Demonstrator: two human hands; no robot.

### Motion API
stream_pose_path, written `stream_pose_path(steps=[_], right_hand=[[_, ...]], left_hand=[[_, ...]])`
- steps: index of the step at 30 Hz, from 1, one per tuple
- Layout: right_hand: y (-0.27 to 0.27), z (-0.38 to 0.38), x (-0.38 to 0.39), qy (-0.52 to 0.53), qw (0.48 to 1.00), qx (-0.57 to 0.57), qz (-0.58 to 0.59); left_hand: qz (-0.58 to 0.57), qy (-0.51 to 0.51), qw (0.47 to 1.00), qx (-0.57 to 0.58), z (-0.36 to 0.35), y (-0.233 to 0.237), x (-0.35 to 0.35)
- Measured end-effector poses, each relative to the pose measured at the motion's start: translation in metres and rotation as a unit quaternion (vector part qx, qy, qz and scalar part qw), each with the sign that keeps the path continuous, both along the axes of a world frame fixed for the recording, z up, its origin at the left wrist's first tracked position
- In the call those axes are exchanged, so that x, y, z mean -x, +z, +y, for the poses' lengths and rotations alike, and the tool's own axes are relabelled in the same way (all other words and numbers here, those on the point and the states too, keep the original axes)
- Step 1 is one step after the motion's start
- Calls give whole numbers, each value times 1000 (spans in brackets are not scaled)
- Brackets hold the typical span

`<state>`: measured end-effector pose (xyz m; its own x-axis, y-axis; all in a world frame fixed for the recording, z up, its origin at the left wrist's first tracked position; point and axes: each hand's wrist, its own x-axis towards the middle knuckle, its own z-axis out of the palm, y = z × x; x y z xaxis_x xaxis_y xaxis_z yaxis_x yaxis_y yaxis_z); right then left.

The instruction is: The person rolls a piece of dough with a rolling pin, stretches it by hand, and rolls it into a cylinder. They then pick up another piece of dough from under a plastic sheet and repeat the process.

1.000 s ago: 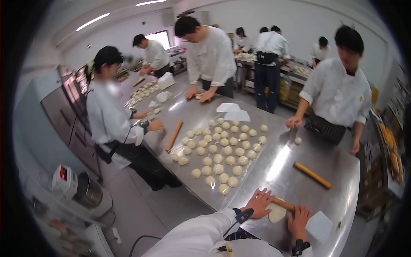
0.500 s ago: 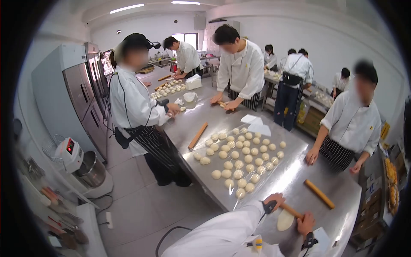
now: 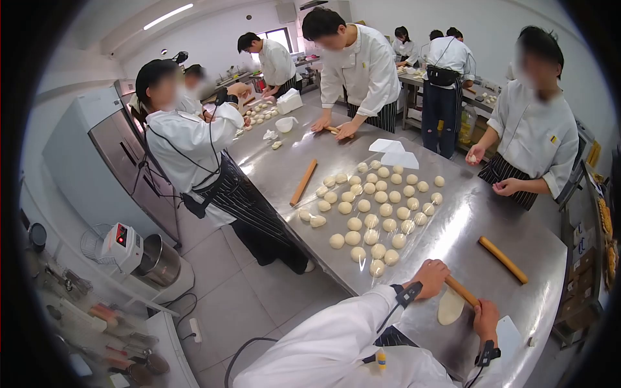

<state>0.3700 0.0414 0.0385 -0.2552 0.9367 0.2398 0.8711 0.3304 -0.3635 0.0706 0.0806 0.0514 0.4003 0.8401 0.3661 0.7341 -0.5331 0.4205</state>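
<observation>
My left hand point(image 3: 431, 278) is closed over the far end of a wooden rolling pin point(image 3: 462, 291). The near end is in my right hand point(image 3: 486, 317), fingers curled round it. Under and beside the pin lies a flattened oval of dough point(image 3: 449, 308) on the steel table. Beyond my hands, many round dough balls point(image 3: 386, 210) sit in loose rows, with shiny clear film over some of them. To the right of my hands lies a second rolling pin point(image 3: 503, 260). A white flat scraper-like piece point(image 3: 509, 336) is partly hidden by my right wrist.
Co-workers stand round the steel table point(image 3: 414, 310); one opposite rolls with a pin point(image 3: 333, 130). Another rolling pin point(image 3: 303, 182) lies near the left edge. White sheets point(image 3: 394, 152) and a white bowl point(image 3: 286, 124) are farther back. A mixer point(image 3: 145, 258) stands on the left.
My view has shifted, while both my hands stay on the rolling pin over the dough. The co-worker at right has lifted both hands off the table; the one at left has raised an arm.
</observation>
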Motion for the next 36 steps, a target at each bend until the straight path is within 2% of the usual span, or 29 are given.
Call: stream_pose_path(steps=[1, 3, 6, 7, 9, 13, 14, 16, 17, 18, 19, 21, 24, 27, 33, 36], right_hand=[[-2, -8, 1, 4, 1000, 3, 3], [-6, -24, 3, -12, 1000, 20, 19], [-5, -47, 5, 19, 1000, 4, 8], [-7, -53, 4, 20, 1000, 5, 8], [-11, -57, 5, 23, 996, -73, 38], [-16, -67, 19, -10, 995, -94, 42], [-15, -70, 23, -20, 995, -98, 25], [-15, -70, 24, -30, 994, -103, 11], [-16, -68, 20, -26, 997, -77, 13], [-18, -66, 16, -22, 998, -49, 15], [-21, -62, 13, -22, 998, -47, 17], [-25, -54, 7, -43, 998, -52, 17], [-12, -39, 10, -77, 996, 22, -41], [-18, -24, 12, -122, 987, 43, -93], [9, 16, 18, -133, 974, 165, -82], [6, 9, 21, -149, 973, 156, -76]], left_hand=[[8, 1, 999, -46, -9, 4, -5], [28, 6, 999, -34, -25, 4, -7], [81, -41, 996, 26, -39, -13, -3], [81, -41, 996, 27, -42, -25, -1], [20, -70, 996, 44, -46, -35, 1], [18, -37, 999, 27, -63, -20, -4], [45, -38, 996, 70, -67, -16, -5], [58, -31, 997, 46, -71, -28, -7], [70, -26, 997, 23, -72, -34, -7], [112, -32, 987, 110, -72, -22, -7], [115, -32, 987, 111, -70, -9, -9], [155, 6, 966, 207, -64, 9, -16], [164, 27, 956, 242, -44, 10, -20], [191, 49, 953, 231, -30, 17, -25], [192, 69, 961, 186, 3, -19, -33], [219, 92, 962, 134, 2, -26, -34]])
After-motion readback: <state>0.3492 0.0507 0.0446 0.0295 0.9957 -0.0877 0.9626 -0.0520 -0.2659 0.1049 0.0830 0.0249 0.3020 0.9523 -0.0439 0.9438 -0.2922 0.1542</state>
